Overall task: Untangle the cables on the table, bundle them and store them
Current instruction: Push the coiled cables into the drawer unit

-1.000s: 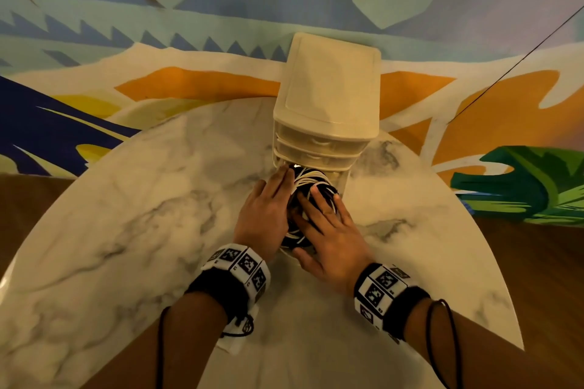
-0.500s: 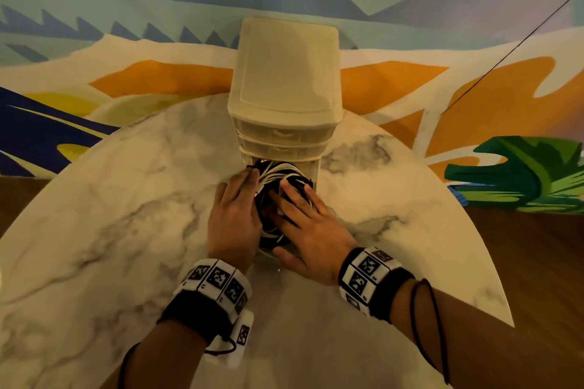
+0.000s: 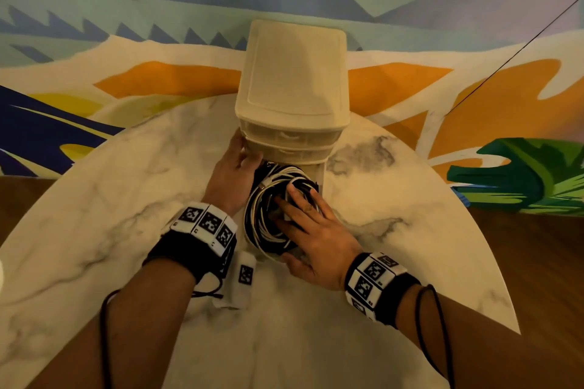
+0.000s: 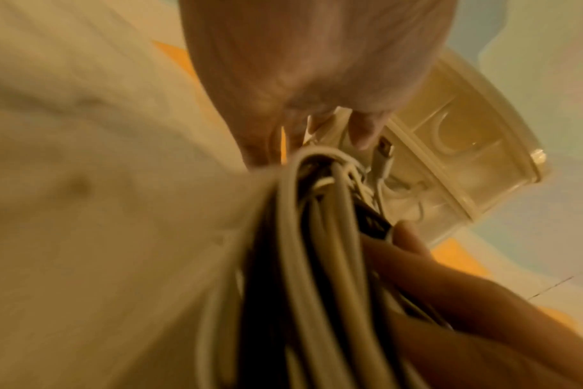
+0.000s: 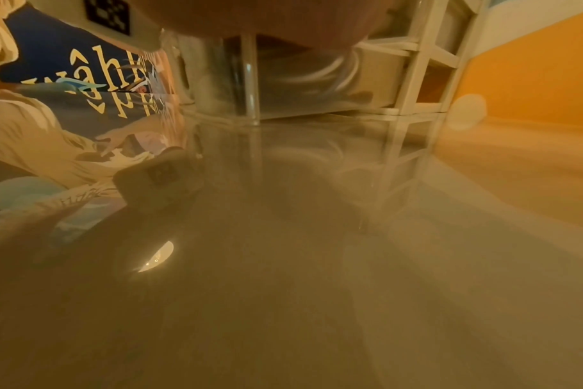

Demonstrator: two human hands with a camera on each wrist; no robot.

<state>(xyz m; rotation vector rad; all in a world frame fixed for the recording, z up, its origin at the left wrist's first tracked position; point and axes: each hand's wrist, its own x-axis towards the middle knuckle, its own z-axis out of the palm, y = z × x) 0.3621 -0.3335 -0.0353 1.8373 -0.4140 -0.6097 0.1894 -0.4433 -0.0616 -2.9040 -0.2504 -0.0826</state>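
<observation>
A coil of black and white cables (image 3: 264, 226) lies in the pulled-out clear bottom drawer (image 5: 247, 86) of a cream drawer unit (image 3: 294, 79) on the marble table (image 3: 94, 199). My right hand (image 3: 297, 202) lies flat on the coil, its straight fingers pressing it down. My left hand (image 3: 242, 151) holds the unit's left front corner, thumb on the front and fingers on the side. In the left wrist view the cables (image 4: 316, 263) run up towards my left hand (image 4: 336, 131) at a white post of the unit (image 4: 466, 147), with my right hand's fingers (image 4: 449, 302) beside them.
A white tagged piece (image 3: 243, 278) from my left wristband lies on the table near the drawer's front. A painted wall stands close behind the unit. The round table edge (image 3: 474, 246) drops to a wooden floor on the right. A thin dark line (image 3: 505, 57) crosses the wall.
My left hand has left the side of the cable coil and gone up to the unit's left front corner. My right hand stays flat on the cables.
</observation>
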